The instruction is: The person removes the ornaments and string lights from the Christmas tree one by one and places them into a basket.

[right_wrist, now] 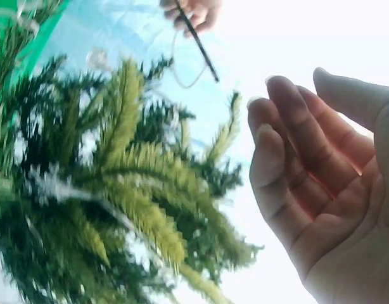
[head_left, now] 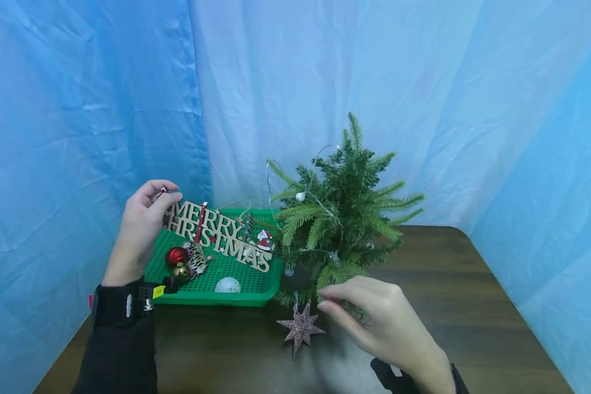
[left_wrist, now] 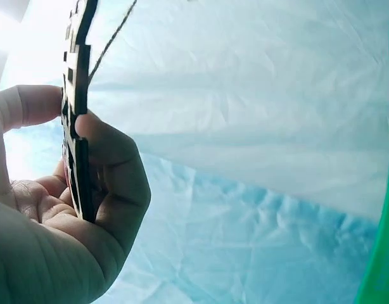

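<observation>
Left hand (head_left: 145, 214) pinches sign (head_left: 219, 236); right hand (head_left: 381, 314) loosely curled.

Wooden MERRY CHRISTMAS sign (head_left: 219, 235), slanting, one end in left hand (head_left: 145, 212).

Baubles (head_left: 177, 256) lie in the basket (head_left: 216, 299) left of the tree (head_left: 347, 200).

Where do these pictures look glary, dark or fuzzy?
Head view: fairly even light, with a soft sheen on the tabletop; left wrist view: glare whitens the upper left corner, leaving the MERRY CHRISTMAS sign mostly dark and the left hand shadowed; right wrist view: the background around the right hand is washed out white, and the tree looks blurred.
</observation>
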A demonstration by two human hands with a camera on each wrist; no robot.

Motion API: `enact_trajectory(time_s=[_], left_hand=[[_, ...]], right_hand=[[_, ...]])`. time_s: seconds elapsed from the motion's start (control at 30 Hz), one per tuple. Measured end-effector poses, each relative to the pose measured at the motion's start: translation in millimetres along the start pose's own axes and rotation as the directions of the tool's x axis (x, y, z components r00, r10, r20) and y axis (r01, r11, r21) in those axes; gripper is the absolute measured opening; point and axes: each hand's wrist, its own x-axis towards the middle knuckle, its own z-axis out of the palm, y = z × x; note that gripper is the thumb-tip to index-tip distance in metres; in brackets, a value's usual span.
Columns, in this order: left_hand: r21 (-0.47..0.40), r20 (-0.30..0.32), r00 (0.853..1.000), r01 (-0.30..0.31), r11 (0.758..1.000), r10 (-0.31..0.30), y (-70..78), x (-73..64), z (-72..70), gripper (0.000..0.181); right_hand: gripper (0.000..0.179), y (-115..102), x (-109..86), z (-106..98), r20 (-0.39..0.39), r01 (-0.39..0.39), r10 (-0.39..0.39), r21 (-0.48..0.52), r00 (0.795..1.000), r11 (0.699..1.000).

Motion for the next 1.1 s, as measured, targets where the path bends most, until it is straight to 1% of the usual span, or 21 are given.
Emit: enact_trajectory(time_s=[0.07, 0.13, 0.23, 0.3, 0.37, 0.5, 0.67, 0.83, 0.93, 1.0, 1.03, 1.1], left_hand=[[0.037, 0.010, 1.000, 0.022, 0.999, -0.022, -3.8, 5.7, -4.4, 0.018], [0.098, 0.020, 0.999, 0.044, 0.994, -0.046, -8.7, 11.7, -8.0, 0.018], [0.191, 0.022, 0.994, 0.100, 0.976, -0.106, -17.8, 21.5, -12.5, 0.024], [0.252, 0.021, 0.990, 0.133, 0.959, -0.143, -25.6, 28.2, -15.7, 0.029], [0.284, 0.021, 0.984, 0.164, 0.945, -0.177, -33.9, 35.4, -18.3, 0.034], [0.310, 0.034, 0.972, 0.210, 0.927, -0.232, -49.4, 49.1, -21.7, 0.040], [0.353, 0.046, 0.948, 0.278, 0.893, -0.314, -66.0, 61.3, -25.6, 0.049], [0.400, 0.035, 0.930, 0.322, 0.858, -0.365, -82.8, 65.4, -33.5, 0.053], [0.422, 0.011, 0.920, 0.352, 0.836, -0.393, -91.5, 65.8, -38.6, 0.057], [0.439, 0.007, 0.912, 0.365, 0.821, -0.409, -96.8, 66.2, -41.6, 0.058], [0.449, 0.005, 0.910, 0.368, 0.814, -0.414, -99.1, 66.4, -42.8, 0.057], [0.468, 0.020, 0.905, 0.367, 0.804, -0.425, -104.2, 67.9, -45.0, 0.050]], right_hand=[[0.014, -1, 1.9, 6, 0.035, 0.010, -0.010, 0.005, 0.999, 1.000], [0.015, -1, 4.9, 12, 0.071, 0.013, -0.013, -0.008, 0.997, 1.000], [0.019, -2, 10.2, 22, 0.109, 0.020, -0.017, -0.032, 0.994, 0.999], [0.022, -2, 13.8, 29, 0.125, 0.027, -0.022, -0.046, 0.992, 0.999], [0.024, -2, 16.9, 37, 0.141, 0.029, -0.022, -0.048, 0.990, 0.998], [0.024, 0, 22.7, 54, 0.201, 0.017, -0.003, -0.070, 0.980, 0.997], [0.024, 4, 26.6, 77, 0.309, -0.007, 0.029, -0.075, 0.951, 0.997], [0.025, 5, 27.4, 90, 0.384, -0.026, 0.063, -0.099, 0.921, 0.995], [0.025, 5, 28.0, 95, 0.422, -0.050, 0.114, -0.160, 0.899, 0.986], [0.025, 5, 27.9, 100, 0.443, -0.062, 0.152, -0.211, 0.884, 0.976], [0.024, 4, 27.7, 102, 0.448, -0.057, 0.163, -0.239, 0.879, 0.969], [0.022, 3, 27.2, 107, 0.449, -0.036, 0.165, -0.282, 0.878, 0.959]])
